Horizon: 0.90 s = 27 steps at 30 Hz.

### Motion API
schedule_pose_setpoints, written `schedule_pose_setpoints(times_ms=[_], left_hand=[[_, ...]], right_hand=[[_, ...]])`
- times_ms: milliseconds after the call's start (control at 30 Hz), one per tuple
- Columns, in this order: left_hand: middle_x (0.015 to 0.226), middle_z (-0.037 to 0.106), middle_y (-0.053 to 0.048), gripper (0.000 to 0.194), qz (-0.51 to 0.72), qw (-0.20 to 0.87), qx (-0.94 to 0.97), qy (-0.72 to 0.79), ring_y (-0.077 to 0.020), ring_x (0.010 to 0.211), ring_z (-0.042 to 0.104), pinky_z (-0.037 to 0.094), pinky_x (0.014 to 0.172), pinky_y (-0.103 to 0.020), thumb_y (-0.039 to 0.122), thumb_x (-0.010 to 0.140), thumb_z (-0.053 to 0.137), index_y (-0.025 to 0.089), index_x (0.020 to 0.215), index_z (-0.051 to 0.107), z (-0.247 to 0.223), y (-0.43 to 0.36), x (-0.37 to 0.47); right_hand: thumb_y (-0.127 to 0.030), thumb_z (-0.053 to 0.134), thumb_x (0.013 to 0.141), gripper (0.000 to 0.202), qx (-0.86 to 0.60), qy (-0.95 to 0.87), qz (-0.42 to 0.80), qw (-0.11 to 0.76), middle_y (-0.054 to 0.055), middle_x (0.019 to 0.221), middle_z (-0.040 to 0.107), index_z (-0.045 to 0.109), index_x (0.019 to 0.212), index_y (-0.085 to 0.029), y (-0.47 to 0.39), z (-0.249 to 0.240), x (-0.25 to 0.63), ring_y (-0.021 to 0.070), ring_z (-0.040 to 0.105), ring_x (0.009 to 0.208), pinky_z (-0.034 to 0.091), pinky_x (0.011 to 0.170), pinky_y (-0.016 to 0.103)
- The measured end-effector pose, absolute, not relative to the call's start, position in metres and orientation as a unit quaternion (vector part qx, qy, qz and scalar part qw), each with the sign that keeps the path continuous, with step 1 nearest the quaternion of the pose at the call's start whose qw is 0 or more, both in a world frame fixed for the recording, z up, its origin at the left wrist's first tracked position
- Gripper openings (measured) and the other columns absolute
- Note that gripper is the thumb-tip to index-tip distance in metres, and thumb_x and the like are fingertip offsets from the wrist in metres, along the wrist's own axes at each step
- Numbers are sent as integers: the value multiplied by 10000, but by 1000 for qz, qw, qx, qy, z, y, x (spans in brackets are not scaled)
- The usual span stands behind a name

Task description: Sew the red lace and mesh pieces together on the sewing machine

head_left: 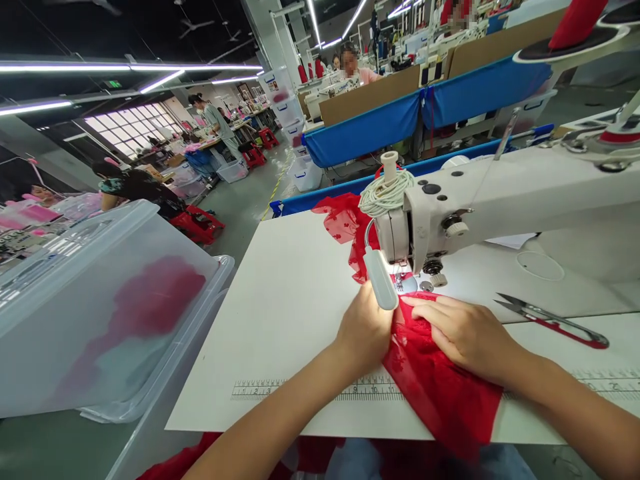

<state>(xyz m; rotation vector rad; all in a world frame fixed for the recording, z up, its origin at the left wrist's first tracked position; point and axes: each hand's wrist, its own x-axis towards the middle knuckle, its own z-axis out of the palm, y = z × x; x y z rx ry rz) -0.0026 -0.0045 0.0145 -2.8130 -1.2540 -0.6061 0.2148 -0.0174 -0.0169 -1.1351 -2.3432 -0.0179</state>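
Red sheer lace fabric [440, 400] runs under the needle and presser foot [399, 283] of a white sewing machine [515, 190]. It hangs over the table's front edge, and more of it lies bunched behind the needle. My left hand [363, 333] is curled closed at the fabric's left edge, its fingertips partly hidden by a small lit lamp [381, 280]. Just right of the needle, my right hand [467, 333] grips the fabric between its fingers, the index finger reaching toward the presser foot. Thread snips [555, 321] rest on the machine bed, right of my right hand.
The white table [265, 300] has a printed ruler [373, 390] along its front. At left stands a translucent plastic bin [125, 320] with red fabric inside. Blue cloth troughs [365, 130] hang behind the machine. Several people sit or stand at other stations.
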Motion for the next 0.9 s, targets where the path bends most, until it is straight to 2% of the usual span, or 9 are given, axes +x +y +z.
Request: schedule_pose_setpoints(times_ms=[100,200,367,500,700,900], left_hand=[[1195,653,-201,353,-170,-43,-910,-376,-292,1055,659,584,851,-425,255,1047,315,95,1202,590,11,-12,5],[1209,663,-222,428,-148,-3,-912,-382,-345,1162,637,553,943,-495,402,1061,373,77,1233,593,1,-16,5],[1321,633,-251,479,-162,52,-909,-381,-372,1285,574,457,1093,-562,402,1061,378,44,1303,583,-9,-15,0],[1316,644,-241,509,-185,69,-906,-374,-357,1271,593,448,1112,-543,422,1072,352,39,1310,588,-7,-14,1],[1312,649,-240,513,-190,76,-904,-375,-352,1245,613,445,1116,-538,428,1074,347,37,1283,608,-6,-15,3],[1374,617,-233,522,-171,72,-901,-391,-363,1328,553,404,1153,-568,424,1073,354,36,1357,556,-5,-11,0]], right_hand=[[-86,388,857,390,-420,-868,3,264,56,970,764,712,1024,-224,-17,-16,216,194,656,806,464,648,304],[-85,399,858,376,-422,-870,13,253,57,934,757,712,1006,-228,-16,-13,217,190,652,801,474,655,290],[-89,405,860,352,-448,-856,2,258,75,989,754,707,979,-225,-15,-15,216,197,655,845,486,666,291],[-99,378,900,356,-444,-860,-5,253,77,1093,756,702,988,-216,-14,-14,215,191,663,848,477,628,292],[-113,372,915,343,-443,-860,-14,252,65,788,700,700,924,-213,-12,-7,215,186,616,703,430,564,277],[-123,372,915,344,-460,-849,-14,259,69,801,696,699,972,-216,-13,-12,214,191,592,693,408,564,290]])
